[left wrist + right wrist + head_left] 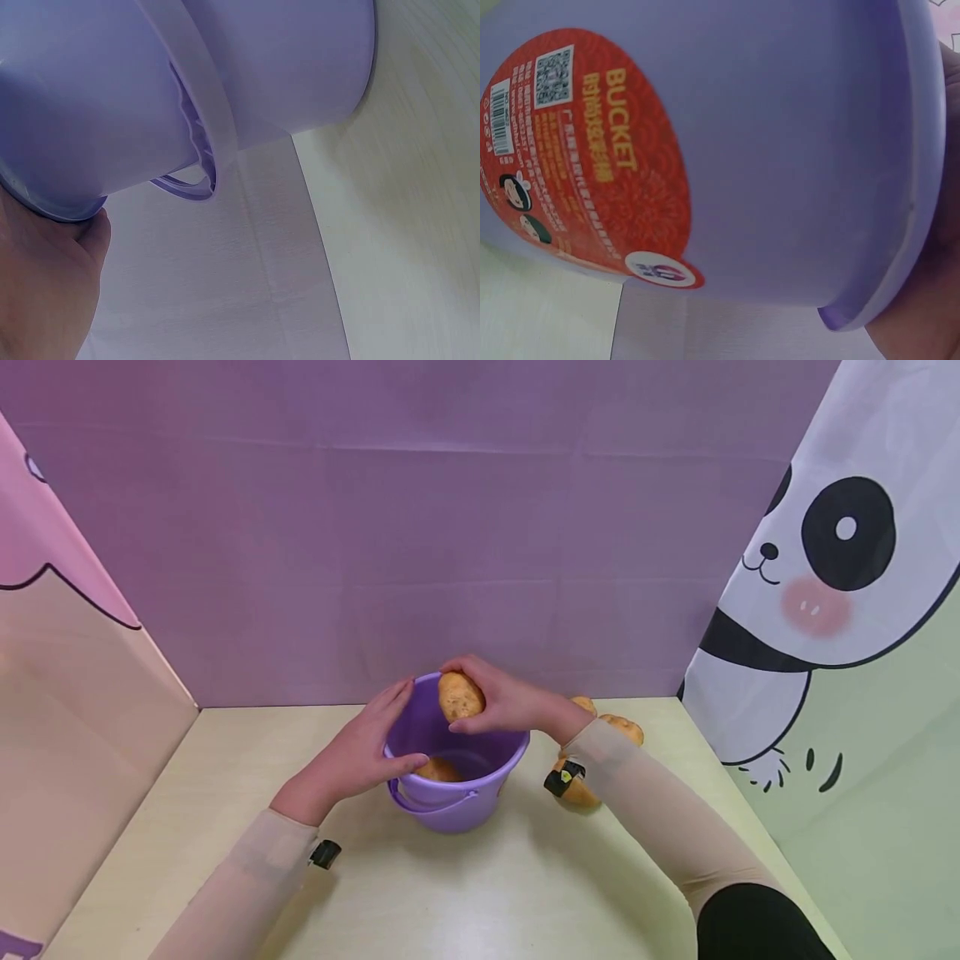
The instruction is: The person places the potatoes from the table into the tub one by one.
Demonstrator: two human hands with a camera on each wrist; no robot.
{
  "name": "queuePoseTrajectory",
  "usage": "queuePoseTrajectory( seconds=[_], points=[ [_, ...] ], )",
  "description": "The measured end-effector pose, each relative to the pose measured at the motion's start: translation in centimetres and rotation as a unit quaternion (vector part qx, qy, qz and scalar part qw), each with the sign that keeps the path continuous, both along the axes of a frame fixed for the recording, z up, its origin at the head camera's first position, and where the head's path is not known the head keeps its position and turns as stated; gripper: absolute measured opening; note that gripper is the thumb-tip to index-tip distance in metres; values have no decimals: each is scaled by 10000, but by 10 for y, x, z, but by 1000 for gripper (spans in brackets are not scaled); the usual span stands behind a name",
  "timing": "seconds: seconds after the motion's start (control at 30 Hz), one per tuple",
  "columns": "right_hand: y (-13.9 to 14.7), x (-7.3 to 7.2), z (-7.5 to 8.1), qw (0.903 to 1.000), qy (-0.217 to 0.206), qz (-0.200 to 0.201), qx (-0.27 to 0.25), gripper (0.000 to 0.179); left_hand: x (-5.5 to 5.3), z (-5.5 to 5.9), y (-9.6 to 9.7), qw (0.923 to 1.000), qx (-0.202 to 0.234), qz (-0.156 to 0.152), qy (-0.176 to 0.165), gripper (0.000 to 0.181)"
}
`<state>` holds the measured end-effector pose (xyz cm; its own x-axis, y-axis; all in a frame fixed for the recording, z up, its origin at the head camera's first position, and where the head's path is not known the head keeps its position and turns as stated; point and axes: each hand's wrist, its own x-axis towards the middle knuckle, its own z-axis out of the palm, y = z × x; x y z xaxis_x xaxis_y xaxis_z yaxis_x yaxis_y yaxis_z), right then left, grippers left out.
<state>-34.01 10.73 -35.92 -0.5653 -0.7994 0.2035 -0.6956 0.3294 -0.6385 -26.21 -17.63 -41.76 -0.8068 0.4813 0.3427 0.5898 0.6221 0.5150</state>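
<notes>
A purple bucket [461,806] stands on the table, its handle [435,806] hanging down at the front. Over its mouth, my right hand [506,697] pinches a potato [460,697] between thumb and fingers. My left hand [367,743] holds the rim on the left side, with the thumb reaching over the near edge. Inside the bucket lies another potato [440,769], partly hidden by that thumb. The left wrist view has the bucket wall [292,60] and the left hand [45,277] at the rim. A red label [592,150] on the bucket fills much of the right wrist view.
Several potatoes lie on the table right of the bucket, partly behind my right forearm: one potato [622,728] farther back, another potato [579,794] nearer. A purple cloth wall [450,527] rises behind the table [450,902], and a panda-printed panel [810,693] stands at the right.
</notes>
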Motion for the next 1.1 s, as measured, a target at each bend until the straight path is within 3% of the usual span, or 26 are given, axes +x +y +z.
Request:
queuePoseTrajectory(
  seconds=[0.6, 1.1],
  points=[
    [-5, -4, -4, 9990, 443, 106, 34, 90, 0, -1, 1, 10000, -5, 1, -23, 110],
    [-4, -4, -3, 9994, 313, 156, 77, 88, 0, -2, 1, 10000, -22, -2, 10, 110]
  ],
)
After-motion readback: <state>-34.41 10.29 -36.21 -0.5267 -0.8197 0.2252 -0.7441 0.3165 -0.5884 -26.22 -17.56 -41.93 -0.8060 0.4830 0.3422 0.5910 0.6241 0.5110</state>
